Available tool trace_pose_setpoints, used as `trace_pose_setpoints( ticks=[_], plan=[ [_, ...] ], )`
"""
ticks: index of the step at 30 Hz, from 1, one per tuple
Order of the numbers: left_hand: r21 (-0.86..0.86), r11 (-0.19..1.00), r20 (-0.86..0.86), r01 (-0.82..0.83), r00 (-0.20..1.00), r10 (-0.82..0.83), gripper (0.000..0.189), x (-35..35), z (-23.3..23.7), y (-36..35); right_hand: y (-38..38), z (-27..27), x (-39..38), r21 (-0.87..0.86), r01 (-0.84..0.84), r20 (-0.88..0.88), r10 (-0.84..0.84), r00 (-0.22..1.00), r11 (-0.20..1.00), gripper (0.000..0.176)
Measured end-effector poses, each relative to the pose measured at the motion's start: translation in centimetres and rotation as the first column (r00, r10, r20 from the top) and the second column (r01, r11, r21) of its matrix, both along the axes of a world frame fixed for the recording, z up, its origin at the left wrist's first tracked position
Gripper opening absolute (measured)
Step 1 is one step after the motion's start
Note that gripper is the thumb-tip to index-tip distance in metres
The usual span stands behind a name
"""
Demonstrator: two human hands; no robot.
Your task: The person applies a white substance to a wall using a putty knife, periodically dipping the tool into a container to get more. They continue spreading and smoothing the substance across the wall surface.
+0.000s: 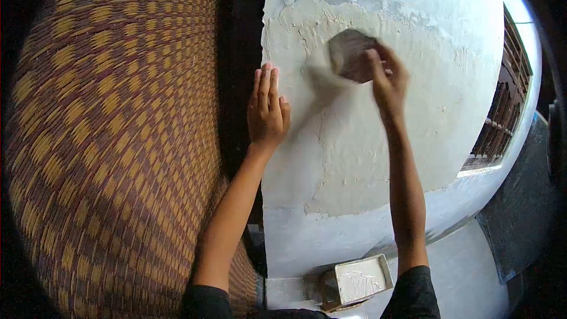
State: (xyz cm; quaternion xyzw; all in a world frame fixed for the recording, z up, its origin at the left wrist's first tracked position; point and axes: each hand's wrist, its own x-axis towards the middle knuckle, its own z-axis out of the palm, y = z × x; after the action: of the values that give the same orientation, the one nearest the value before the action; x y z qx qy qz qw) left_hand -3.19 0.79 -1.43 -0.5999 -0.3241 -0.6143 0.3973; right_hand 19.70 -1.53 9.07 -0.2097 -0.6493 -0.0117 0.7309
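On the wall [366,142] a broad patch of cream-coloured putty [354,171] has ridged, uneven edges. My right hand [390,80] grips a flat, dark putty scraper [353,56], blurred by motion, over the upper part of this patch. Its shadow falls on the wall to the lower left. My left hand [269,106] rests with straight fingers at the wall's left edge, holding nothing. Below, near the foot of the wall, stands a square open container [390,277] with white putty [360,277] in it.
A woven brown and yellow mat [118,142] hangs or stands along the left, with a dark gap between it and the wall. To the right is a barred window [502,106]. Pale floor [449,272] and a dark panel [520,201] lie at the lower right.
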Motion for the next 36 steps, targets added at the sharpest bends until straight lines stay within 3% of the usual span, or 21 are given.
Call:
trace_pose_setpoints(
  ticks=[2,4,8,12,14,18,19,24,28,30,31,36],
  plan=[
    [0.011,1.0,-0.007,0.007,1.0,-0.007,0.052,0.1,-0.1,0.1,0.5,-1.6,-2.0,0.06,0.07,0.224,-0.081,0.971,0.996,0.027],
    [0.014,1.0,-0.011,-0.004,1.0,0.004,0.052,0.0,0.0,0.0,0.5,-1.6,-2.1,0.131,0.178,0.275,-0.208,0.939,0.975,0.026],
    [-0.003,1.0,-0.019,0.013,1.0,-0.013,0.05,-0.1,-0.1,0.0,1.7,1.2,3.9,0.046,0.155,-0.1,-0.15,0.984,0.987,0.032],
    [0.015,1.0,-0.011,0.011,1.0,-0.011,0.05,0.1,-0.1,0.1,1.4,2.4,10.8,0.017,0.3,-0.337,-0.277,0.9,0.954,0.041],
    [0.023,1.0,-0.012,-0.001,1.0,0.002,0.05,0.2,0.0,0.0,0.9,1.8,11.5,-0.013,0.188,-0.408,-0.177,0.896,0.982,0.041],
    [0.011,1.0,-0.002,-0.013,1.0,0.013,0.05,0.2,0.0,-0.1,1.2,0.1,7.4,0.093,-0.052,-0.211,0.071,0.975,0.994,0.038],
    [0.009,1.0,-0.005,-0.007,1.0,0.007,0.051,0.2,-0.1,-0.1,1.7,-0.1,6.0,0.07,0.005,-0.125,0.004,0.992,0.998,0.038],
    [0.0,1.0,-0.009,-0.012,1.0,0.012,0.051,0.0,-0.1,-0.1,0.0,0.5,-2.3,0.035,0.005,0.063,-0.007,0.998,0.999,0.028],
    [-0.022,1.0,-0.002,0.014,1.0,-0.014,0.052,-0.1,-0.1,0.0,0.9,1.3,-3.6,0.062,0.005,0.059,-0.009,0.998,0.998,0.028],
    [-0.008,1.0,-0.011,0.02,1.0,-0.02,0.053,-0.1,-0.1,0.0,1.4,1.5,-3.5,0.063,0.167,0.094,-0.173,0.98,0.984,0.029],
    [-0.009,1.0,-0.009,0.021,1.0,-0.021,0.053,-0.1,-0.1,0.0,1.9,1.6,-3.2,0.062,0.168,0.095,-0.173,0.98,0.984,0.029],
    [-0.012,1.0,-0.006,0.026,1.0,-0.026,0.053,-0.1,-0.1,-0.1,1.7,2.3,-1.2,0.058,-0.006,-0.106,0.012,0.994,0.998,0.03]
  ],
)
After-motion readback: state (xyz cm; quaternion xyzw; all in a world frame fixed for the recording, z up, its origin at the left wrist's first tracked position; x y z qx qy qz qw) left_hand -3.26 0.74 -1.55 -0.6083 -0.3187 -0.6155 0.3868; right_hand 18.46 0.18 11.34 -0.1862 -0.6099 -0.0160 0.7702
